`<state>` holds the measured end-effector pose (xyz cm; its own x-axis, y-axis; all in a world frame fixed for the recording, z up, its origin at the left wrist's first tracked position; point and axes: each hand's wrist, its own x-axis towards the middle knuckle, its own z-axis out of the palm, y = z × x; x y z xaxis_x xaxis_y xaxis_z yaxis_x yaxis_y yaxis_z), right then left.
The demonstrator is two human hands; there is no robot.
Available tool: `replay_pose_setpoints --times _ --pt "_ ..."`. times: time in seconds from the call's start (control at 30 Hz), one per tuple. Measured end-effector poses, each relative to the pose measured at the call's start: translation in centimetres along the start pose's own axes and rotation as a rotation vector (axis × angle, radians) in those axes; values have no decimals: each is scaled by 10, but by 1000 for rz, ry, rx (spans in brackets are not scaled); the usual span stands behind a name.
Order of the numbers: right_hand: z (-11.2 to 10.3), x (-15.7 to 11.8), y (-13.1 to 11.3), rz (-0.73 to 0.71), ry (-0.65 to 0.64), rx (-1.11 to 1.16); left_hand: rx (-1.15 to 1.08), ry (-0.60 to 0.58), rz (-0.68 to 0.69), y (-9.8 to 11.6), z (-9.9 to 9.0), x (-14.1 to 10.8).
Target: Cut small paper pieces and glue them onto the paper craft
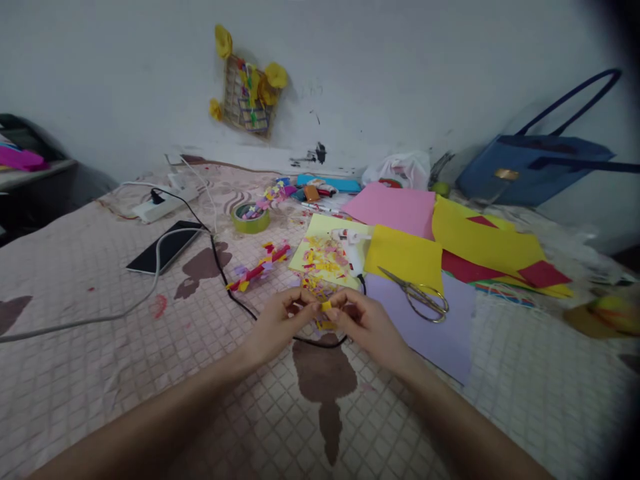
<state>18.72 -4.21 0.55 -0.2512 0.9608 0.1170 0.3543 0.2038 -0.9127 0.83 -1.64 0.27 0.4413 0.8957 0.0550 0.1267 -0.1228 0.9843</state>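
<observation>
A small yellow paper piece [327,306] is pinched between the fingertips of my left hand [284,319] and my right hand [365,325], low over the bed-like patterned surface. Both hands are closed on it, from either side. Just beyond them lie yellow, pink and purple paper scraps [325,260], strewn over a pale yellow sheet [305,250]. On that sheet's right edge rests a white glue gun [354,250], its black cord looping round behind my hands. Left of the scraps is a twig-like red strip [257,270] with coloured paper bits attached.
Gold-handled scissors [420,297] lie on yellow and purple sheets [440,340] to the right. A tape roll [250,218] holding small pieces, a dark phone [165,247] and a power strip [165,203] are leftward. A blue bag [540,167] stands at the back right.
</observation>
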Motion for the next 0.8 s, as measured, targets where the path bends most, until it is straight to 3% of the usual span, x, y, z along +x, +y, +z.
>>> replay_pose_setpoints --times 0.2,0.33,0.47,0.57,0.63,0.7,0.8 --pt "5 0 -1 -15 -36 0 59 -47 7 -1 -1 -1" --pt "-10 3 0 -14 40 -208 38 -50 -21 0 -6 2" --pt "-57 8 12 105 229 -583 -20 15 -79 2 -10 6" --pt "-104 5 30 122 236 -758 -75 51 -126 2 -11 8" --pt "-130 0 45 219 198 -855 -117 65 -152 1 -12 9" --pt "-147 -6 60 340 134 -894 -164 72 -186 0 -13 9" --pt "-159 -11 74 395 85 -895 -234 64 -224 -2 -13 9"
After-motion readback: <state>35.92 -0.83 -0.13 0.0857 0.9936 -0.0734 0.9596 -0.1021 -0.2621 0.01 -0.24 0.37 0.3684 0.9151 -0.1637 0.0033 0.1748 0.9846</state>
